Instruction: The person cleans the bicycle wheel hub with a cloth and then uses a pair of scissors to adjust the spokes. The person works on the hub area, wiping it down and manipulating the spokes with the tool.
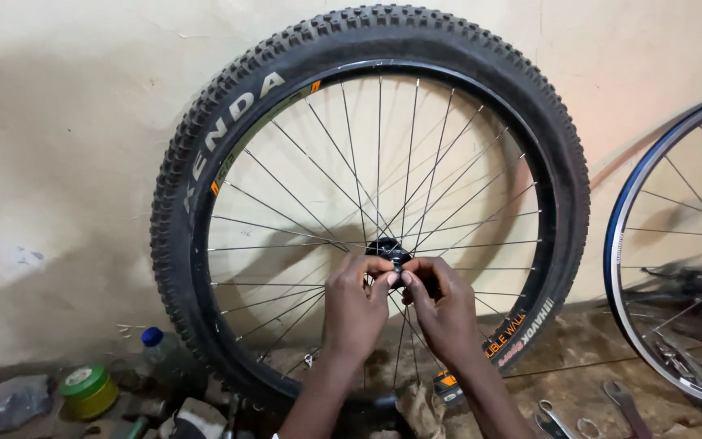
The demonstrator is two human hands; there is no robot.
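Observation:
A bicycle wheel with a knobby black tyre [205,146] and thin silver spokes leans upright against a cream wall. Its black hub [386,246] sits at the centre. My left hand [353,305] and my right hand [442,305] meet just below the hub, fingertips pinched together around a small dark part on the axle end. The part itself is mostly hidden by my fingers. Both forearms rise from the bottom edge of the view.
A second wheel with a blue rim [623,244] leans at the right. On the floor lie spanners [623,400], a green round tin [88,389], a plastic bottle with a blue cap [153,340], rags and scraps.

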